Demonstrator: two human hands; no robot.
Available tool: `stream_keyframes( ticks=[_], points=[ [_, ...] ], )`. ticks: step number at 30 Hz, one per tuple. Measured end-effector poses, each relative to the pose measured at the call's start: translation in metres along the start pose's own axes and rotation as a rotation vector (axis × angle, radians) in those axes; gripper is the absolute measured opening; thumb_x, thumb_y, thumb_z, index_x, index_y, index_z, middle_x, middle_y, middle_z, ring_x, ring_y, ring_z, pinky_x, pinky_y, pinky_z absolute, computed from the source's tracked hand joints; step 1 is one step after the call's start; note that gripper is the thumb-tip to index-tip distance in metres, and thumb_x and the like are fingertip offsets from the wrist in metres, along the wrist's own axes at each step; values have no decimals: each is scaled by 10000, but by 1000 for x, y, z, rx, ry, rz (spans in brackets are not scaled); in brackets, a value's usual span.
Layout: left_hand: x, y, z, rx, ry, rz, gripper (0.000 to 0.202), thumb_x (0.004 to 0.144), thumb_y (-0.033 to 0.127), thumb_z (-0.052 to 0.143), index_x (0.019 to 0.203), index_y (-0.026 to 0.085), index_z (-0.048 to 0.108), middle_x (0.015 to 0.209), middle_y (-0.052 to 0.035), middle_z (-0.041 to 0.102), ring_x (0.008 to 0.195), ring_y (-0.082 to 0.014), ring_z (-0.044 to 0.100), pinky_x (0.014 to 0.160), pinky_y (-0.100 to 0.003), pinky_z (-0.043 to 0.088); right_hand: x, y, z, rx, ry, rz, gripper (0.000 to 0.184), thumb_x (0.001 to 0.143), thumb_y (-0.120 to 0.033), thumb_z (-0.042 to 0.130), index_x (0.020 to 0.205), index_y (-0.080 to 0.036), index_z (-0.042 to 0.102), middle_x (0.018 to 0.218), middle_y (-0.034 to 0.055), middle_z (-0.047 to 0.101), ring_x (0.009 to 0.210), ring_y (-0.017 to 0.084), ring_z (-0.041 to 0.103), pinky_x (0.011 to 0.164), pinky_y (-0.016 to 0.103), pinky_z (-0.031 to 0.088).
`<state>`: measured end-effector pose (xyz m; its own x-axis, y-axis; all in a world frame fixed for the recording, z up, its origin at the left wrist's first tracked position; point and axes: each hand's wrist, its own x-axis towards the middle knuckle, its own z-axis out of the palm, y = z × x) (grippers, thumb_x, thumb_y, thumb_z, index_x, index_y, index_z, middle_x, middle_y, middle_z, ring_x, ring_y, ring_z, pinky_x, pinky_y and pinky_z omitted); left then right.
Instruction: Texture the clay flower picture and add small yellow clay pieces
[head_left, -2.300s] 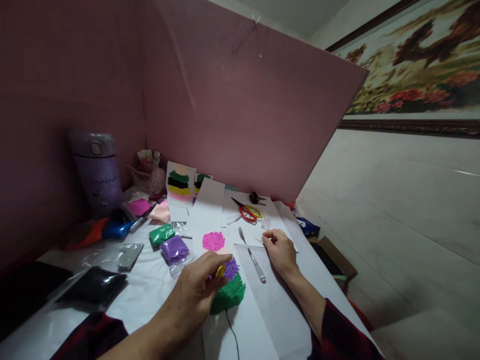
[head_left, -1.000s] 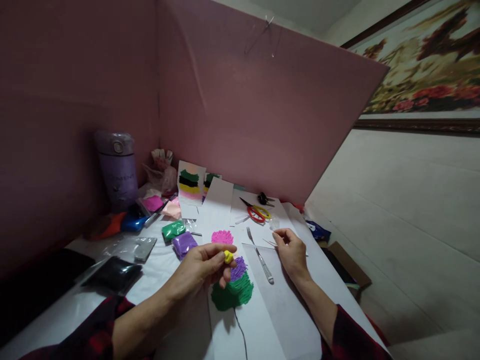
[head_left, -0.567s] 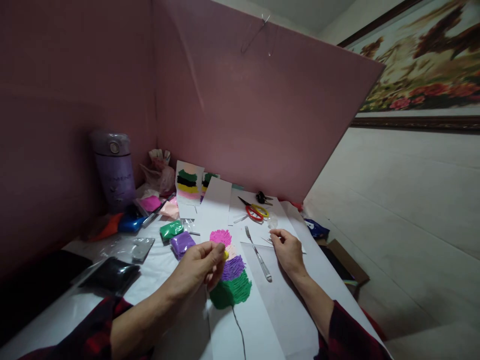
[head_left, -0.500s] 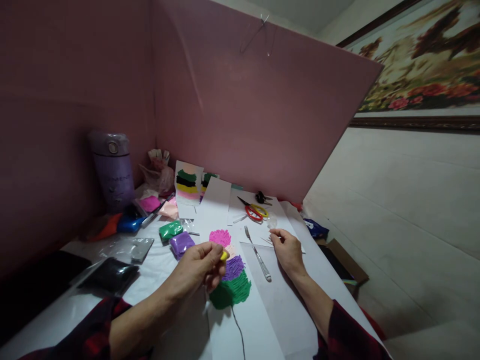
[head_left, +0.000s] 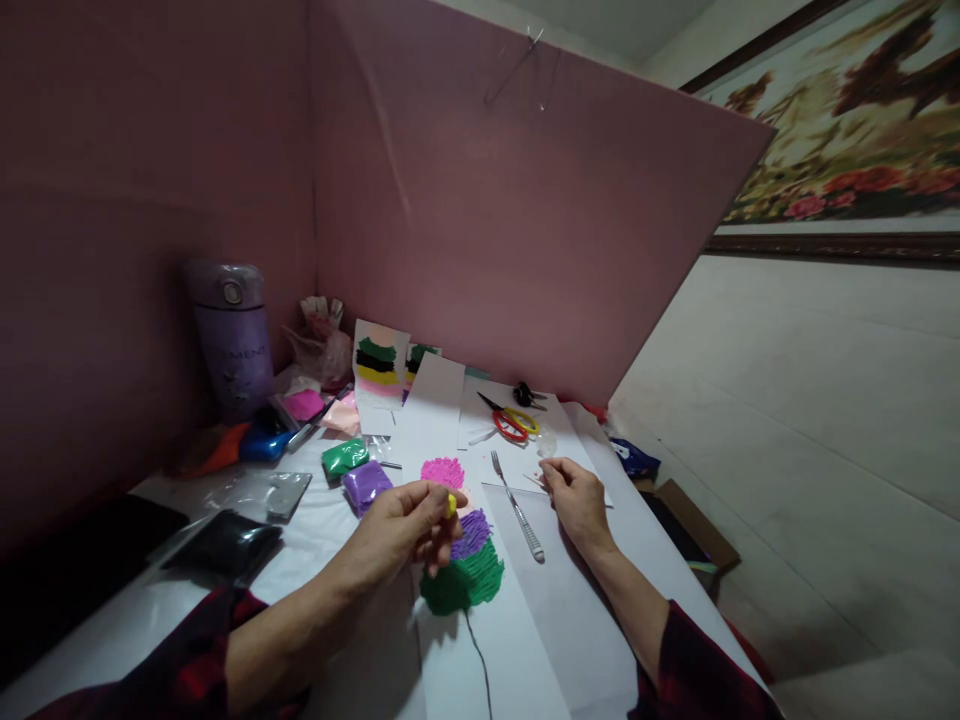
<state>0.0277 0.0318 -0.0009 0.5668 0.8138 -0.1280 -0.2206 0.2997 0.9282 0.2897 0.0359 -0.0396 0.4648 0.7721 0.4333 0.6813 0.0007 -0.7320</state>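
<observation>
Pinched between thumb and fingers of my left hand [head_left: 411, 525] is a small lump of yellow clay [head_left: 451, 505]. Below and beside it lies a sheet of white paper [head_left: 499, 665] bearing textured clay patches: pink [head_left: 442, 471], purple [head_left: 472, 535] and green [head_left: 465, 582], with a thin dark line running down from the green. My right hand [head_left: 576, 500] rests on the paper to the right, fingertips closed together beside some thin, light slivers [head_left: 534, 481]; what they grip is too small to make out. A metal fork [head_left: 519, 508] lies between the hands.
Scissors [head_left: 510, 424] with red and yellow handles lie farther back. Left of the work are green [head_left: 345, 459], purple [head_left: 367, 487] and black [head_left: 225, 546] clay packets. A purple bottle [head_left: 234, 345] stands back left, near painted cards [head_left: 379, 365]. A pink panel [head_left: 480, 220] closes off the back.
The view has shifted very slightly. Both hands stay nearly in place; the yellow clay in my left fingers has turned a little and shows more.
</observation>
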Motion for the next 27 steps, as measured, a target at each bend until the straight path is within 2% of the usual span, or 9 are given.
stream_keyframes(
  ticks=[2,5,8,11,14,19,22,27],
  points=[
    [0,0,0,-29,-11,-17,541,654,611,741,887,134,636,677,-7,627,510,-91,538,454,-218,347,-2,-4,0,17,13,-17,324,785,-475,557,705,-188,685,589,40,675,545,198,600,526,278,424],
    [1,-4,-2,-30,-10,2,515,616,494,820,944,139,641,690,-7,644,538,-102,560,494,-231,389,-8,-15,-2,43,34,-62,272,797,-428,572,716,-189,672,631,37,683,558,188,597,543,279,433],
    [3,-7,-4,-21,-18,31,453,566,385,868,874,148,635,657,-1,649,556,-112,569,528,-240,412,-22,-32,-5,71,15,-166,214,796,-381,609,691,-200,657,652,33,673,599,189,588,608,300,450],
    [3,-7,-4,15,-29,57,397,595,420,843,791,146,634,632,-2,639,540,-107,558,522,-238,411,-39,-51,-7,111,-65,-276,189,809,-353,631,687,-212,662,654,25,667,582,176,577,600,298,460],
    [2,-4,-2,63,-7,66,384,646,453,803,815,140,657,628,11,623,504,-88,535,506,-230,391,-55,-66,-6,235,-196,-399,141,858,-252,596,744,-205,666,661,17,642,526,144,555,534,271,455],
    [-1,0,1,27,-21,91,437,560,410,858,831,145,643,624,21,613,519,-102,540,515,-244,412,-70,-76,-3,373,-376,-315,125,871,-176,572,852,-191,695,660,4,625,492,122,557,472,241,453],
    [-3,1,6,62,-23,100,413,565,418,851,762,143,614,624,16,607,523,-100,531,515,-248,423,-77,-79,-3,361,-398,-309,99,855,-181,602,784,-191,669,595,-13,612,464,118,544,451,232,444],
    [-7,1,11,156,-25,71,375,622,442,797,753,136,625,644,-1,625,521,-94,517,511,-239,411,-83,-83,-8,291,-364,-501,122,864,-155,576,755,-202,606,596,-11,617,487,119,567,470,228,444]
  ],
)
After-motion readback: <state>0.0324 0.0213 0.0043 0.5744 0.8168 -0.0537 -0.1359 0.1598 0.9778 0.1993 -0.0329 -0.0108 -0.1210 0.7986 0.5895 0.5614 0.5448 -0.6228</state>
